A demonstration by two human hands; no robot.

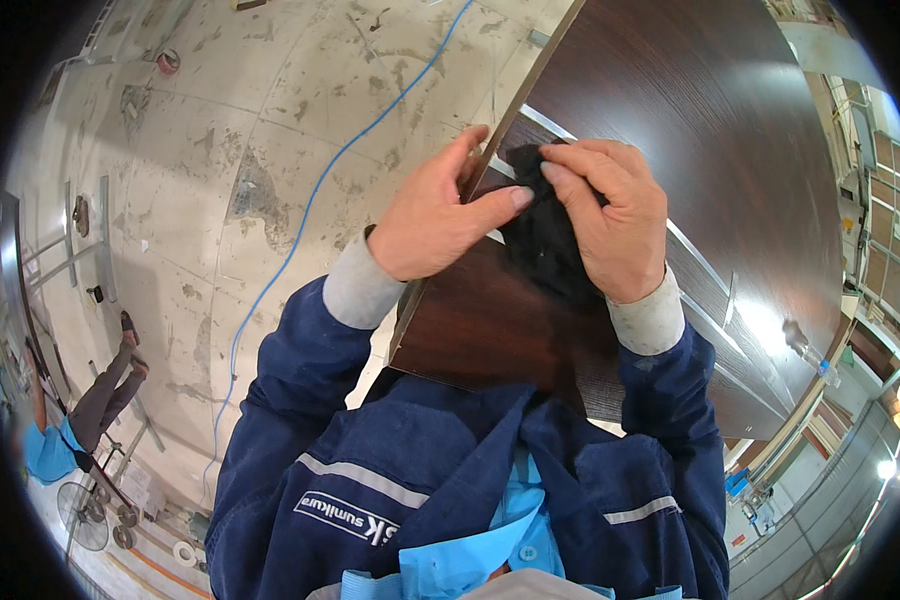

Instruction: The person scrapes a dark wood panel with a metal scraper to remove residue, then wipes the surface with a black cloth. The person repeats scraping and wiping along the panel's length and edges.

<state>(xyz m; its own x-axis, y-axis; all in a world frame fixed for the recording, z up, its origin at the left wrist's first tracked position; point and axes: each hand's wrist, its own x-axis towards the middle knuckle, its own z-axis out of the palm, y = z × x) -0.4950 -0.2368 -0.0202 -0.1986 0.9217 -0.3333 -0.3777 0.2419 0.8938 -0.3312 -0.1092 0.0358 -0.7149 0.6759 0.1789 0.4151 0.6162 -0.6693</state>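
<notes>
A dark brown wood-grain panel piece (690, 90) with pale metallic strips (705, 262) across it lies in front of me. My right hand (615, 215) pinches a bunched black cloth (550, 240) between thumb and fingers, over the strips near the panel's left edge. My left hand (435, 210) is at that edge. Its thumb stretches over to touch the cloth, while its fingers, spread from the thumb, reach along the edge and are partly hidden. The cloth covers part of the brown surface below it.
A blue hose (322, 180) curves over the stained pale floor (260, 120) on the left. A person (60, 445) in a light blue top is at the far left, near a standing fan (83, 515). A clear bottle-like object (808, 350) is by the panel's right side.
</notes>
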